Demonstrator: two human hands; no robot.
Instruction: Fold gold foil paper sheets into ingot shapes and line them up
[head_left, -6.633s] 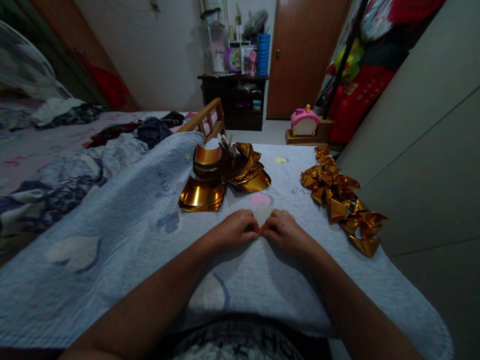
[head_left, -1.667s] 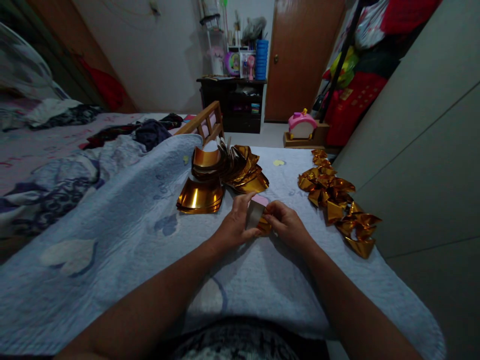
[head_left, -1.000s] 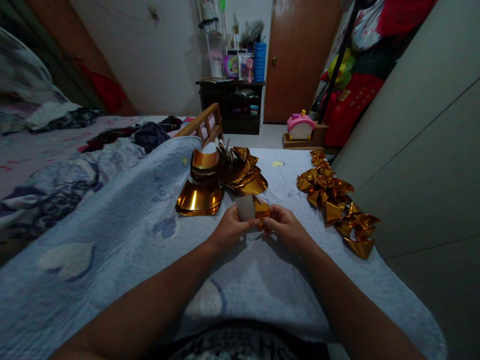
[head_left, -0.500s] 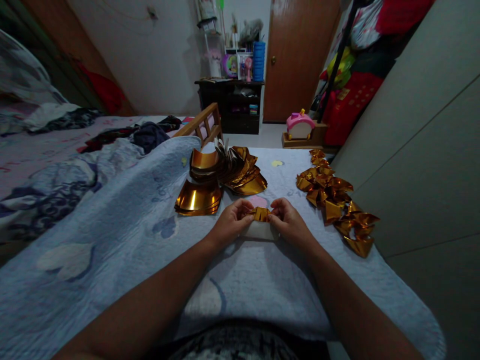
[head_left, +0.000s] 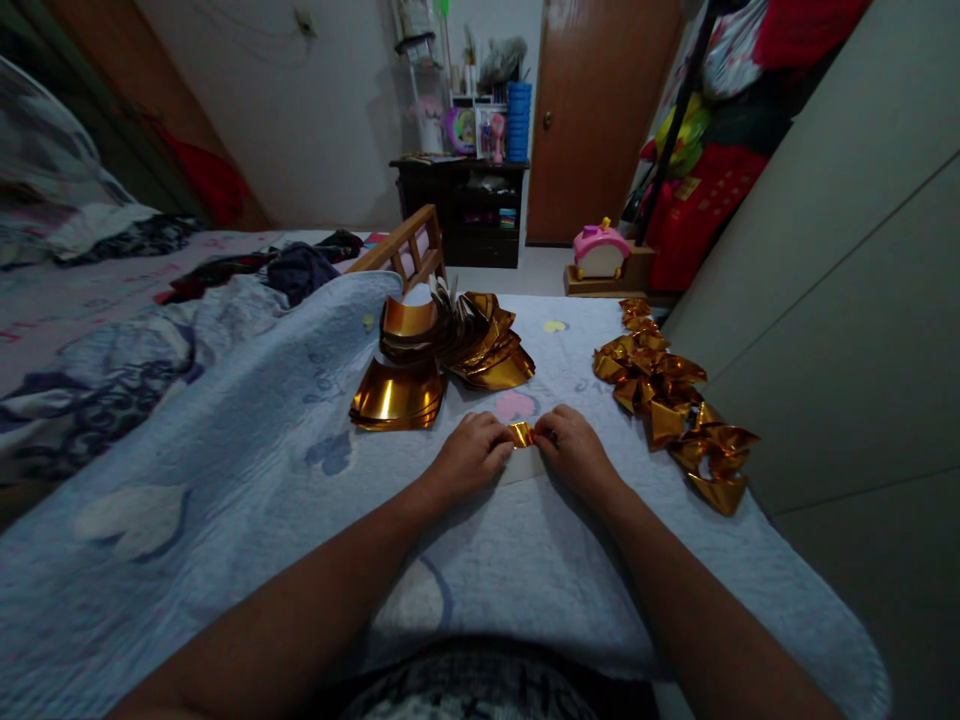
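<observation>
Between my two hands is a sheet of gold foil paper (head_left: 522,434), its pale underside showing below a shiny folded strip. My left hand (head_left: 472,452) grips its left end, fingers bent over the fold. At the right end my right hand (head_left: 574,447) pinches the same sheet. The fingers cover much of the fold. Beyond my left hand lies a fanned stack of gold foil sheets (head_left: 401,395). Off to the right of my right hand runs a row of folded gold foil pieces (head_left: 660,380).
A blue quilt (head_left: 300,560) with heart shapes covers the surface under my hands. A wooden rail (head_left: 397,245) rises behind the stack. Farther back stand a dark cabinet (head_left: 457,215), a pink toy (head_left: 600,250) and a brown door (head_left: 600,120). A pale panel (head_left: 847,280) borders the right side.
Both hands have turned flatter and lowered onto the sheet. The gold strip between them now looks flatter, and less of the pale underside shows.
</observation>
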